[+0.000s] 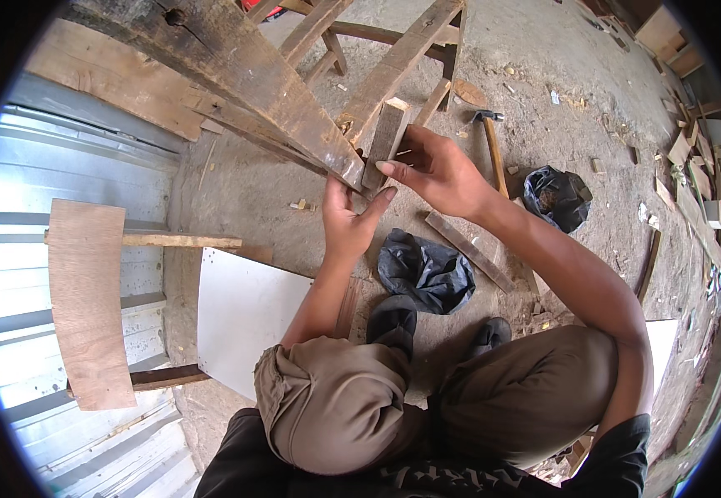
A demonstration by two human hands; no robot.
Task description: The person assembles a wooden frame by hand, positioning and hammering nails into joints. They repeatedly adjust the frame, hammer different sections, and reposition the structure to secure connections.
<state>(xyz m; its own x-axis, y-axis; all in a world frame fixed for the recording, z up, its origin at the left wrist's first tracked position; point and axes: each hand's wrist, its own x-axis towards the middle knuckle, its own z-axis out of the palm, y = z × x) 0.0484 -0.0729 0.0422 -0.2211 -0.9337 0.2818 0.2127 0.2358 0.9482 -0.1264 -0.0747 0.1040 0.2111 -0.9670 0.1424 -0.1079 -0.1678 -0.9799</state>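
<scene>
My right hand (445, 173) grips a short, dark, weathered wooden block (388, 137), its thumb on the near face and the other fingers curled behind. The block stands tilted against the end of a thick old wooden beam (269, 83) that slopes in from the upper left. Below that joint, my left hand (349, 220) closes around the beam's end, thumb up by the block's lower end. Its fingertips are hidden behind the wood. A wooden trestle (402, 62) stands just beyond the block.
A hammer (495, 158) lies on the dirt floor to the right, near a black plastic bag (558, 199). Another black bag (427, 270) and a wood strip (470, 251) lie before my feet. At left are a white board (248, 311) and a plywood piece (88, 303). Scrap wood (696, 178) piles up far right.
</scene>
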